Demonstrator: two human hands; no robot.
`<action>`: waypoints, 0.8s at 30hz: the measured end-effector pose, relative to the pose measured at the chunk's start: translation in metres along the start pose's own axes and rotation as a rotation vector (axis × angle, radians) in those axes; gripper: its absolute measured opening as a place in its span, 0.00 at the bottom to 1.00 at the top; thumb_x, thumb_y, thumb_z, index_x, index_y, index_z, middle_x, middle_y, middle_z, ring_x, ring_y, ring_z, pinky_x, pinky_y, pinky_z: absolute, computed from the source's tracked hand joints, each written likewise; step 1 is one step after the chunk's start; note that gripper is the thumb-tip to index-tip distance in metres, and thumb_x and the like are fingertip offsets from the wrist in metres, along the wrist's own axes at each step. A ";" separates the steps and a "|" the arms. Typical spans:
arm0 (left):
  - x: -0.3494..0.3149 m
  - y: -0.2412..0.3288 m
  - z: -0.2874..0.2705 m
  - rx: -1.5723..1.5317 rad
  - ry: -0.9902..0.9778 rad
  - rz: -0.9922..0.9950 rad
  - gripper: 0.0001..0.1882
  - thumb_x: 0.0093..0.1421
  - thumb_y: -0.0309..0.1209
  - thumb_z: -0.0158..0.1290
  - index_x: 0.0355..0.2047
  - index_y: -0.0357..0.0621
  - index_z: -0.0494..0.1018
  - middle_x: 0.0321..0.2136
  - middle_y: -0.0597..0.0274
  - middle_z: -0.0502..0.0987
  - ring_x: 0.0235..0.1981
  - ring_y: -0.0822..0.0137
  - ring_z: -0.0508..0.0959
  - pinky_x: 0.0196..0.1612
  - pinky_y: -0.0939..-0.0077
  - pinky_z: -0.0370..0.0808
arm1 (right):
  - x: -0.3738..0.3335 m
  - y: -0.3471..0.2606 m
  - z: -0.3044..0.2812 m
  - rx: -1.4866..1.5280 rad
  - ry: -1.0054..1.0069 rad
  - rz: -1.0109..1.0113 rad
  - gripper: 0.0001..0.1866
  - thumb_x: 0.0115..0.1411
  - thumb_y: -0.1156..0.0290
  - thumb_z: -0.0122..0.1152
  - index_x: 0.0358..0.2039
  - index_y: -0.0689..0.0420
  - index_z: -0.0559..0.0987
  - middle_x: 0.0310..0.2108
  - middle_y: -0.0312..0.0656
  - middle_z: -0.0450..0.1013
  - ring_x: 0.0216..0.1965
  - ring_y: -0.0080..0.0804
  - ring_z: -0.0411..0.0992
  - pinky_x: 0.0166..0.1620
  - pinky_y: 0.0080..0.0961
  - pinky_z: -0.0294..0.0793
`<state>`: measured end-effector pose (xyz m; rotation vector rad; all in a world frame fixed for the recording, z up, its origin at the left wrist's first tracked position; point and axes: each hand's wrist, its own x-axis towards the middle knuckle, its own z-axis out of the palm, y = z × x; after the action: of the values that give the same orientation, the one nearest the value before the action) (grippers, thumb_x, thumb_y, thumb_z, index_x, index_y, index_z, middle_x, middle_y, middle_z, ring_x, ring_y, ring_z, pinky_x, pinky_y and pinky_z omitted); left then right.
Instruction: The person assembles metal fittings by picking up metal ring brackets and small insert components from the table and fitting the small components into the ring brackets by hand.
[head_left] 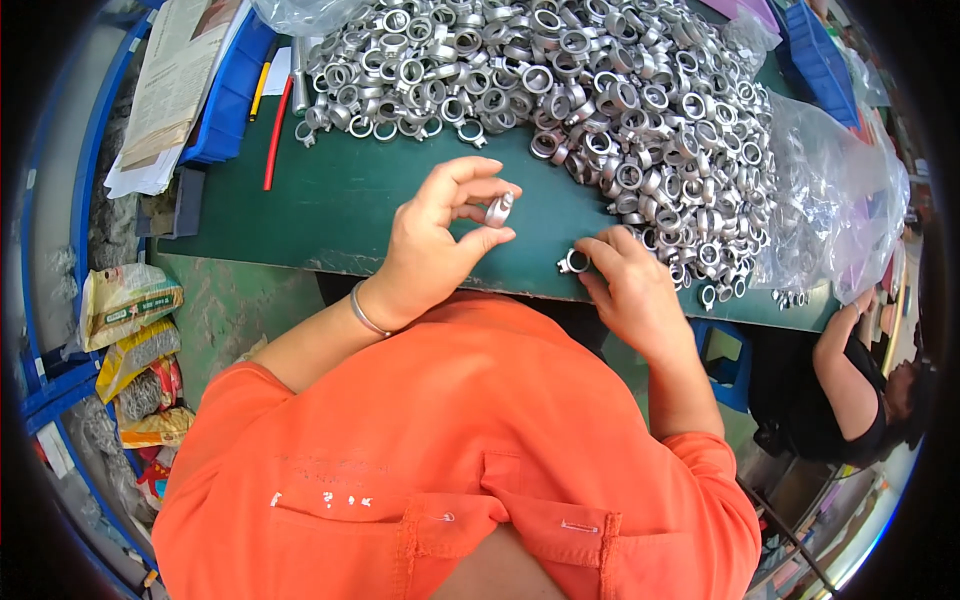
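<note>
Metal ring (571, 271) in the right hand (640, 292), one edge behind the fingers (605, 256).

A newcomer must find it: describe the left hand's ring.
Find the green table, then the left hand over it, bracelet at the wrist. That hand pinches the metal ring, seen nearly edge-on, unlike the open-facing ring in the right hand.

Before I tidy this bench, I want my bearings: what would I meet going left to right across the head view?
Left blue bin, red stick, left hand holding a ring, right hand holding another ring, large clear bag.
</note>
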<state>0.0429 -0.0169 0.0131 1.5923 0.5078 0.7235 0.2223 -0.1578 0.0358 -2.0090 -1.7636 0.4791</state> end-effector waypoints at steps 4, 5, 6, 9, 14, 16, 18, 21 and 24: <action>-0.001 0.004 0.001 0.271 0.029 0.164 0.30 0.43 0.18 0.59 0.48 0.41 0.65 0.34 0.63 0.76 0.33 0.68 0.75 0.36 0.78 0.74 | 0.002 -0.002 0.016 0.037 0.047 0.096 0.13 0.46 0.76 0.60 0.34 0.58 0.72 0.30 0.44 0.67 0.31 0.43 0.70 0.30 0.34 0.70; -0.001 0.006 0.000 0.273 0.035 0.164 0.30 0.43 0.18 0.59 0.48 0.41 0.65 0.34 0.63 0.76 0.33 0.68 0.75 0.36 0.78 0.74 | 0.005 -0.002 0.018 0.105 0.044 0.122 0.12 0.46 0.76 0.60 0.33 0.58 0.72 0.29 0.44 0.67 0.30 0.43 0.70 0.30 0.34 0.70; 0.000 0.007 -0.001 0.298 0.015 0.184 0.29 0.43 0.18 0.60 0.48 0.41 0.66 0.34 0.64 0.76 0.32 0.68 0.75 0.35 0.77 0.74 | 0.009 -0.003 0.022 0.104 0.092 0.087 0.12 0.46 0.77 0.60 0.32 0.58 0.71 0.27 0.43 0.67 0.29 0.44 0.70 0.29 0.35 0.70; -0.002 0.005 -0.007 0.201 -0.005 0.116 0.26 0.44 0.17 0.59 0.46 0.40 0.67 0.30 0.64 0.74 0.30 0.70 0.73 0.33 0.79 0.73 | 0.020 -0.006 0.027 0.102 0.090 0.019 0.11 0.46 0.77 0.60 0.32 0.58 0.71 0.26 0.44 0.67 0.28 0.45 0.69 0.28 0.36 0.69; -0.005 0.007 -0.022 -0.420 0.036 -0.466 0.06 0.55 0.22 0.50 0.34 0.39 0.67 0.21 0.68 0.66 0.20 0.78 0.67 0.20 0.87 0.65 | 0.040 -0.021 0.032 0.608 0.060 0.132 0.12 0.45 0.84 0.61 0.30 0.61 0.71 0.29 0.38 0.68 0.27 0.22 0.68 0.26 0.16 0.67; -0.009 0.004 -0.028 -0.619 -0.009 -0.681 0.03 0.58 0.27 0.47 0.30 0.40 0.66 0.21 0.68 0.66 0.19 0.79 0.66 0.16 0.87 0.60 | 0.044 -0.030 0.043 0.771 0.133 0.119 0.12 0.45 0.85 0.61 0.30 0.61 0.70 0.29 0.38 0.68 0.26 0.21 0.68 0.26 0.15 0.67; -0.011 0.010 -0.029 -0.631 -0.040 -0.694 0.05 0.59 0.28 0.48 0.30 0.40 0.67 0.21 0.67 0.67 0.18 0.79 0.65 0.16 0.88 0.60 | 0.048 -0.036 0.049 0.997 0.217 0.123 0.12 0.45 0.86 0.62 0.29 0.61 0.70 0.29 0.39 0.68 0.25 0.21 0.67 0.25 0.15 0.68; -0.012 0.014 -0.028 -0.600 -0.052 -0.682 0.08 0.60 0.31 0.49 0.29 0.38 0.70 0.21 0.67 0.69 0.17 0.80 0.64 0.16 0.89 0.60 | 0.053 -0.036 0.057 0.811 0.288 -0.073 0.12 0.45 0.86 0.61 0.29 0.60 0.71 0.30 0.40 0.68 0.27 0.21 0.67 0.27 0.15 0.68; -0.011 0.011 -0.027 -0.526 -0.054 -0.618 0.06 0.58 0.28 0.52 0.29 0.37 0.73 0.21 0.67 0.70 0.17 0.81 0.64 0.16 0.88 0.59 | 0.059 -0.045 0.051 0.587 0.389 -0.261 0.12 0.42 0.88 0.59 0.27 0.59 0.71 0.30 0.41 0.67 0.29 0.27 0.68 0.28 0.19 0.69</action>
<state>0.0147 -0.0072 0.0239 0.8870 0.6629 0.3004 0.1657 -0.0900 0.0169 -1.3372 -1.4058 0.4226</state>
